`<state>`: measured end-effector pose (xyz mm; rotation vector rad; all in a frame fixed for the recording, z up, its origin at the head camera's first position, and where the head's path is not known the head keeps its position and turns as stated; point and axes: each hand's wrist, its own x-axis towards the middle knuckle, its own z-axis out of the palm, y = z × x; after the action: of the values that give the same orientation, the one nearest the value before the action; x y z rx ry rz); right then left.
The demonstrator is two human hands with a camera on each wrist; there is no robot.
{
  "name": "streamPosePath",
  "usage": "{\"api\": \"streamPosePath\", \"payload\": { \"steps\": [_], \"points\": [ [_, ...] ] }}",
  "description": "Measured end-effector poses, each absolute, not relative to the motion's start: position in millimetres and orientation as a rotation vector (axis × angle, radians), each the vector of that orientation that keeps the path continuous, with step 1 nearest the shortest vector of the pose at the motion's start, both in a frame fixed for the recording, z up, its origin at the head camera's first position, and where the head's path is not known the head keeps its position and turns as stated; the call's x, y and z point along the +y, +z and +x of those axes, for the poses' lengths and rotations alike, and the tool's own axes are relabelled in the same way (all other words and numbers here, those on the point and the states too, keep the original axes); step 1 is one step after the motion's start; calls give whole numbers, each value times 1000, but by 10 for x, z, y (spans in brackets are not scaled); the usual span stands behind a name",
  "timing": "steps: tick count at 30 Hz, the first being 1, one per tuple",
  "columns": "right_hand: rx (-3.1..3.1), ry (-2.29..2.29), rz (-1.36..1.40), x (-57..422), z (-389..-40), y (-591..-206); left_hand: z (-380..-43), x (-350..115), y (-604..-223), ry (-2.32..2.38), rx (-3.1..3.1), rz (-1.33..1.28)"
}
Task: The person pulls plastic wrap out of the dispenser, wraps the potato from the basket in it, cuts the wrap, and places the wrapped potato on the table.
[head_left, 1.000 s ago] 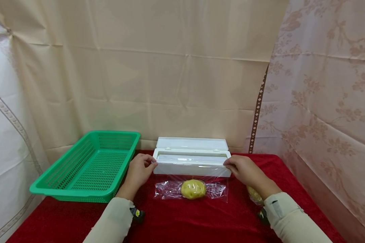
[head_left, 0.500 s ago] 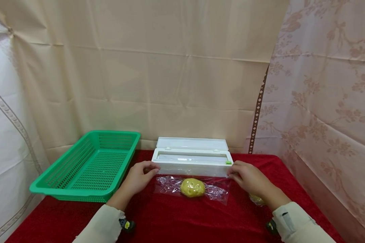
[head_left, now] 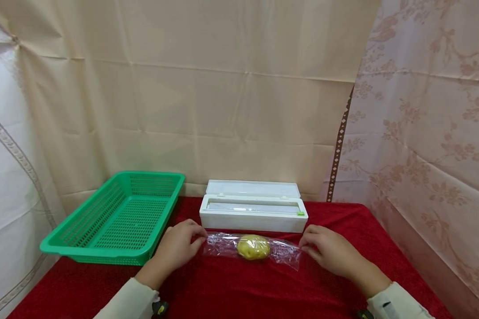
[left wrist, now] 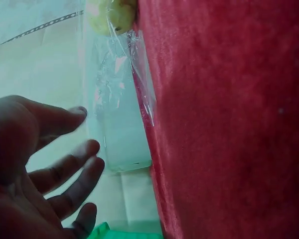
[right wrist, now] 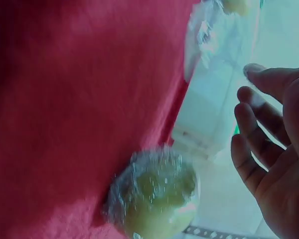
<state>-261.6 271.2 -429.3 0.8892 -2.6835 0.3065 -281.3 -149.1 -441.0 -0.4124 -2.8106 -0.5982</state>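
Observation:
A yellow potato (head_left: 253,247) lies on the red cloth with clear cling film (head_left: 223,244) over it, spreading out to both sides. My left hand (head_left: 180,246) pinches the film's far left corner between thumb and forefinger. At the opposite end, my right hand (head_left: 331,250) pinches the far right corner. In both wrist views the other fingers hang loosely apart. Behind the potato stands a white cling film dispenser box (head_left: 253,221), its lid raised and a green slider (head_left: 300,213) at its right end.
A green plastic basket (head_left: 127,221) stands at the left. Another film-wrapped, potato-like thing (right wrist: 157,199) sits near my right hand; my arm hides it in the head view. Beige curtains (head_left: 239,110) hang behind the red-covered table (head_left: 239,292).
Both hands have come from the dispenser's front edge toward me and down, bringing the film's far edge along. The film is now off the box, and the green slider shows at the right.

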Motion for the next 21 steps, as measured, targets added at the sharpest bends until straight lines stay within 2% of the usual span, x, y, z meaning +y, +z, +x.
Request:
{"api": "streamPosePath", "payload": {
  "steps": [5,15,21],
  "points": [
    [-2607,151,989,2562,-2574,-4387,-2849,-1455,-4445,-369,-2846,-374],
    [-2747,104,911,2417,-2668,-4481,-2893,-1331,-4529,-147,-2873,-445],
    [-2773,154,857,2417,-2661,-4461,-2912,-1353,-4488,-459,-2910,-383]
  ]
}}
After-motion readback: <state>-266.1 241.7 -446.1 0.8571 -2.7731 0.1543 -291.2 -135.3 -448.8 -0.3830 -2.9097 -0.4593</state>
